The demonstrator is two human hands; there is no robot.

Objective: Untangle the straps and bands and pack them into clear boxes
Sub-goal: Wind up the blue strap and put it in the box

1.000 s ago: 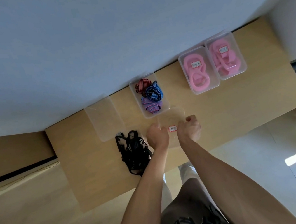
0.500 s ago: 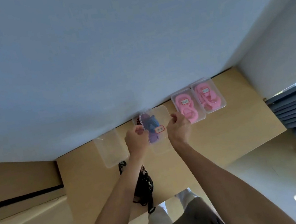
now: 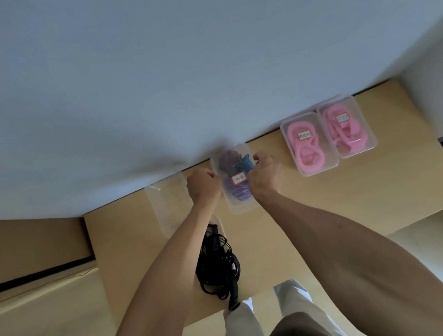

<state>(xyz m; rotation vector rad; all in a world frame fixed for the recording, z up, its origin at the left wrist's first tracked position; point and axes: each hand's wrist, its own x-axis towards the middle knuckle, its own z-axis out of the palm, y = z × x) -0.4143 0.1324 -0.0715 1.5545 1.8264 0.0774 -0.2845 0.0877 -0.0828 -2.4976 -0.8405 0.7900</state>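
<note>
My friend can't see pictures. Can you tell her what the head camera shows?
Two bare hands, left hand and right hand, hold a labelled clear plastic lid over a box of striped bands on a light wooden table. Two closed clear boxes of pink bands sit right; tangled black straps lie nearer.

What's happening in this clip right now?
A person is fitting a clear labelled lid onto the box of striped bands, with the left hand and right hand gripping its two sides. Two boxes of pink bands sit lidded to the right. An empty clear box and a black tangle of straps wait on the table.
</note>
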